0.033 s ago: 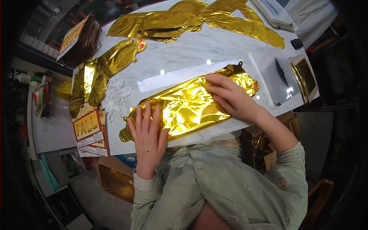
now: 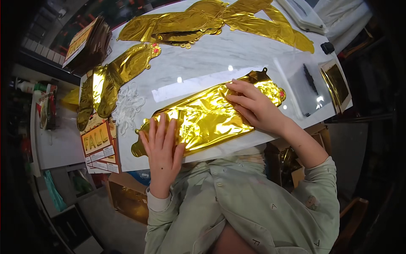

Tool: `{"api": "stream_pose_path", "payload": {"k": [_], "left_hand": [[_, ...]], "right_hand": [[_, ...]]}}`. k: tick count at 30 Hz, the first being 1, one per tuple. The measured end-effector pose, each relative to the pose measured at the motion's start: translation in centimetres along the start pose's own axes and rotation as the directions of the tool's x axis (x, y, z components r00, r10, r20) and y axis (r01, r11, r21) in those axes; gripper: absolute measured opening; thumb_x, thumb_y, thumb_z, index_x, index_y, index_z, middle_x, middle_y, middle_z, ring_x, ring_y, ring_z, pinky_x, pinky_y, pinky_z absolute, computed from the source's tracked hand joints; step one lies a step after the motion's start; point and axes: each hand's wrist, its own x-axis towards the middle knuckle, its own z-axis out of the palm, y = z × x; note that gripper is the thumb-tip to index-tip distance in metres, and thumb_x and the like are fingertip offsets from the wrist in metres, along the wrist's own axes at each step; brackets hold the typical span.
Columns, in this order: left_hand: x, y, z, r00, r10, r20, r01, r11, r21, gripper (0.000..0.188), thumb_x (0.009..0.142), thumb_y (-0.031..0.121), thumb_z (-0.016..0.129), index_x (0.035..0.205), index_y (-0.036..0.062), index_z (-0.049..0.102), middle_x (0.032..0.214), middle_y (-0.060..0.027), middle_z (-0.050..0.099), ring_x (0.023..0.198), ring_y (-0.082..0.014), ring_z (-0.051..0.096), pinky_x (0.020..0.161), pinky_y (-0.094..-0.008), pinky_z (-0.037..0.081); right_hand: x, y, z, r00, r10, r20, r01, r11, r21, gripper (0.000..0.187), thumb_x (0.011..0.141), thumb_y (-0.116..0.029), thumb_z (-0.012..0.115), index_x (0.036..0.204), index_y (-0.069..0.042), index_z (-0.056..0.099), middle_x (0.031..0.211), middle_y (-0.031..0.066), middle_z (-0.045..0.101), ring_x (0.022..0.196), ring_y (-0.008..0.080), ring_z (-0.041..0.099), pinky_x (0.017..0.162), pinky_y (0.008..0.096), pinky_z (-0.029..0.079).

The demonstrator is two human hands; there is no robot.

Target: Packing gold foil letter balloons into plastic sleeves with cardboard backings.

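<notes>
A shiny gold foil balloon, uninflated and folded into a long flat bundle, lies slantwise on the marble-patterned table. On its left end rests my left hand, palm down with the fingers spread. My right hand lies over the upper right part of the foil, its fingers stretched out and slightly bent, pressing on the surface. Neither hand grips anything. Small tabs stick out at both ends of the bundle, and a red mark shows at the right end.
More flat gold balloons lie along the far side and at the left. White string sits beside printed cards; a card stack stands behind. At right are a clear plastic sleeve and a gold-faced packet.
The creases and reflections on the gold foil have shifted slightly beneath my hands. Both hands stay almost in the same place.
</notes>
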Motion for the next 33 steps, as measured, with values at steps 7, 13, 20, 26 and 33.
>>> {"api": "stream_pose_path", "payload": {"k": [7,13,20,26,33], "left_hand": [[0.3,1.9,-3.2,0.998,0.045,0.039,-0.05,0.986,0.162,0.063,0.1,0.021,0.067,0.16,0.0106,0.051,0.172,-0.0161,0.038,0.16,-0.0411,0.032,0.128,-0.0696,0.008],[5.7,4.1,-1.0,0.964,0.248,0.091,-0.254,0.965,0.062,0.072,0.104,0.032,0.063,0.164,-0.0001,0.039,0.174,-0.0227,0.032,0.161,-0.0424,0.03,0.13,-0.0593,0.02],[5.8,2.5,3.1,0.969,0.219,0.116,-0.223,0.974,0.027,0.069,0.108,0.033,0.056,0.168,0.0047,0.036,0.175,-0.0188,0.032,0.163,-0.0386,0.028,0.131,-0.0573,0.018],[5.9,2.5,3.2,0.971,0.214,0.109,-0.214,0.977,-0.01,0.068,0.107,0.031,0.057,0.168,0.0078,0.037,0.176,-0.0169,0.031,0.164,-0.0374,0.027,0.131,-0.058,0.015],[5.8,2.6,2.5,0.97,0.21,0.122,-0.204,0.977,-0.058,0.068,0.108,0.032,0.058,0.167,0.0055,0.038,0.174,-0.021,0.032,0.162,-0.0431,0.027,0.13,-0.0615,0.017]], "right_hand": [[-0.3,0.2,-0.2,1.0,0.022,-0.017,-0.023,0.996,-0.091,0.03,0.097,-0.008,0.074,0.126,-0.004,0.07,0.155,0.0193,0.058,0.15,0.0413,0.049,0.12,0.0506,0.043],[-0.1,-0.2,-0.3,0.999,-0.001,-0.055,-0.005,0.995,-0.099,0.031,0.096,-0.007,0.074,0.126,-0.003,0.07,0.152,0.0195,0.06,0.149,0.0411,0.05,0.119,0.0502,0.044],[0.2,1.1,-2.4,0.977,0.165,-0.133,-0.176,0.982,-0.073,0.03,0.097,-0.002,0.069,0.126,-0.004,0.068,0.13,0.0145,0.068,0.125,0.035,0.062,0.108,0.044,0.051],[2.1,4.5,-4.8,0.984,0.151,-0.1,-0.163,0.978,-0.132,0.027,0.091,0.001,0.072,0.117,-0.005,0.074,0.107,0.0102,0.072,0.109,0.0316,0.065,0.096,0.0418,0.054],[2.6,6.2,-4.6,0.99,0.13,-0.048,-0.137,0.969,-0.206,0.012,0.089,-0.005,0.076,0.1,-0.007,0.073,0.097,0.0049,0.072,0.1,0.0306,0.065,0.09,0.0419,0.053]]}}
